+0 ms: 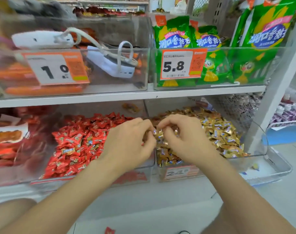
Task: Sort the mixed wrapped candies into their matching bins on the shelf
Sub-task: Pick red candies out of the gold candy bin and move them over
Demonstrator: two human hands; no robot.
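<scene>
On the lower shelf (127,97) we've got the red bin (135,168) & the gold bin (177,173) side by side, w/ both hands meeting over the divider. Our left grip (128,144) & right grip (182,141) are curled tight, pinching gold candies (158,134) at the fingertips. Risk imo: a loose pinch on slick wrappers drops one into the reds, where a stray gold piece (67,151) sits.

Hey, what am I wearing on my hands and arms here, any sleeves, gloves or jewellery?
Nothing shows on them. The left hand and right hand are bare: no gloves, no rings visible. The left forearm and right forearm are bare too, down to the frame's edge: no sleeve, watch or bracelet in view.
</scene>
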